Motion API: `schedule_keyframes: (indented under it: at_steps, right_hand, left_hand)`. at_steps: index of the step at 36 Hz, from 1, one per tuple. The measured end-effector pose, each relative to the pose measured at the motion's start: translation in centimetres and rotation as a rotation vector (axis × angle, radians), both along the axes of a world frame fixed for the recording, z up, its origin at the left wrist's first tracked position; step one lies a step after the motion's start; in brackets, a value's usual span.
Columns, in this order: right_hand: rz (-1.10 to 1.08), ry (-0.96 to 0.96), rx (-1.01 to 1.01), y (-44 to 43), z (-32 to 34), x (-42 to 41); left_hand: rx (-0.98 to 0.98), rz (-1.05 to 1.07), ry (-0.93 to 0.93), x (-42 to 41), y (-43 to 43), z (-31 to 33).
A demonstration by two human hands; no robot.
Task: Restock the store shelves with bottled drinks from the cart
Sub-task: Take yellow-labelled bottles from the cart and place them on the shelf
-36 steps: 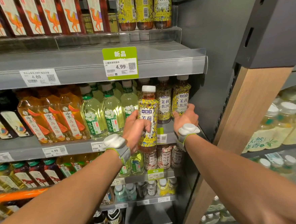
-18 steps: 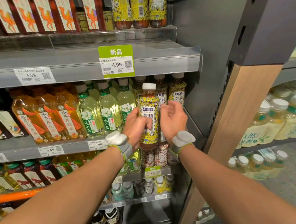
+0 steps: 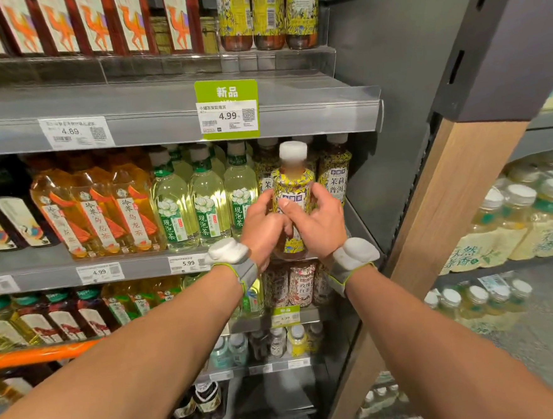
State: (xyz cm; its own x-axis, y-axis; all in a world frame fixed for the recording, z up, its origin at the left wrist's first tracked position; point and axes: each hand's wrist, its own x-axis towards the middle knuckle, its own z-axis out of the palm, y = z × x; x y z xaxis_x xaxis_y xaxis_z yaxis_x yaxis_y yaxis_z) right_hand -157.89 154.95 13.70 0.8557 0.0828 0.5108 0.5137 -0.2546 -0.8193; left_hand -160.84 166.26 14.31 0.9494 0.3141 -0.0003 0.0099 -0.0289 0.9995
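Observation:
A yellow-patterned tea bottle (image 3: 294,178) with a white cap stands upright in front of the middle shelf (image 3: 53,267), near its right end. My left hand (image 3: 265,226) grips it from the left and my right hand (image 3: 318,221) grips it from the right, thumb across the label. Both hands cover the bottle's lower half. Matching yellow tea bottles (image 3: 338,175) stand on the shelf just behind and to the right of it.
Pale green tea bottles (image 3: 207,204) and orange oolong bottles (image 3: 95,212) fill the shelf to the left. The upper shelf (image 3: 294,110) carries a green price tag (image 3: 227,109). An orange cart handle (image 3: 33,354) shows lower left. A wooden end panel (image 3: 449,217) stands right.
My right hand left the shelf's right edge, swung left and closed on the bottle beside my left hand. The bottle now sits slightly further right, held by both hands.

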Motion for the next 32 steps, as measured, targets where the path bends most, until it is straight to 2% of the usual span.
schedule_keyframes:
  at_steps: [6,14,19,28,32]
  right_hand:
    - [-0.023,-0.177,-0.125,0.0,1.5,0.3]
    - [0.028,-0.173,-0.156,-0.2,2.1,1.0]
    - [0.061,-0.103,-0.156,0.3,1.0,1.9]
    - [0.071,0.141,-0.077,2.1,-1.1,4.3]
    - [0.082,0.184,-0.021,3.3,-1.8,5.1]
  left_hand:
    - [0.092,0.068,-0.055,-0.1,0.6,0.6]
    - [0.077,0.07,-0.159,0.5,1.2,-0.1]
    - [0.045,0.091,-0.156,0.8,1.9,-0.4]
    - [0.158,0.193,-0.166,1.2,3.0,-0.6]
    - [0.185,0.242,-0.135,1.7,3.2,-0.8]
